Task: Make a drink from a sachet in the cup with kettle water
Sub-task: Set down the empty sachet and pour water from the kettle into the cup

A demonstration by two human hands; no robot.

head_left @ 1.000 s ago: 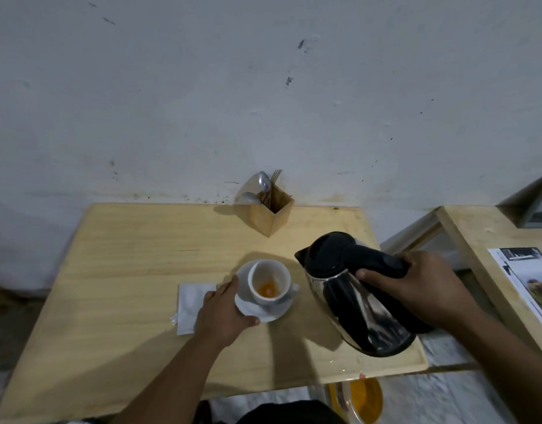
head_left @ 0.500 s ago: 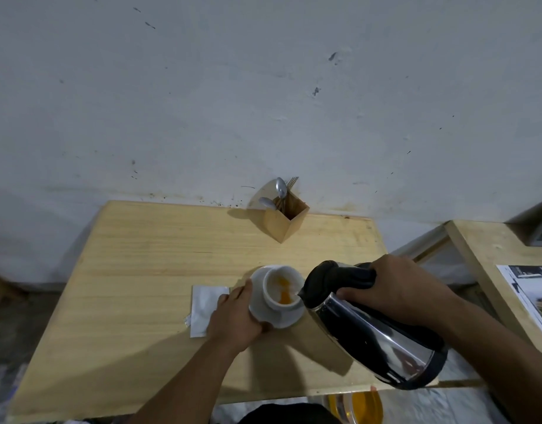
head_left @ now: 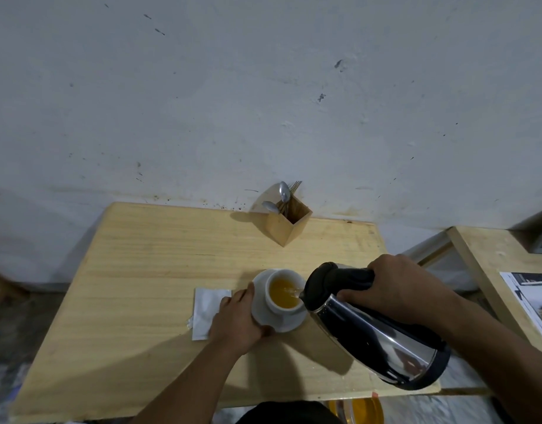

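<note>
A white cup (head_left: 274, 304) stands on a white saucer (head_left: 294, 322) near the middle of the wooden table (head_left: 141, 270). Orange liquid fills much of the cup. My left hand (head_left: 237, 321) grips the saucer's left rim. My right hand (head_left: 398, 289) holds the black handle of a steel kettle (head_left: 373, 335), which is tilted steeply to the left. Its spout sits at the cup's right rim and a thin stream of water runs into the cup. A torn white sachet (head_left: 207, 312) lies flat just left of my left hand.
A wooden cutlery box (head_left: 289, 224) with spoons and a fork stands at the table's back edge against the wall. A second wooden table (head_left: 490, 264) with printed paper (head_left: 535, 301) is to the right. A yellow container (head_left: 363, 411) sits below the table's front edge.
The kettle has moved left and tipped further, its spout reaching the cup. The cup held only a little orange at the bottom and now holds much more liquid.
</note>
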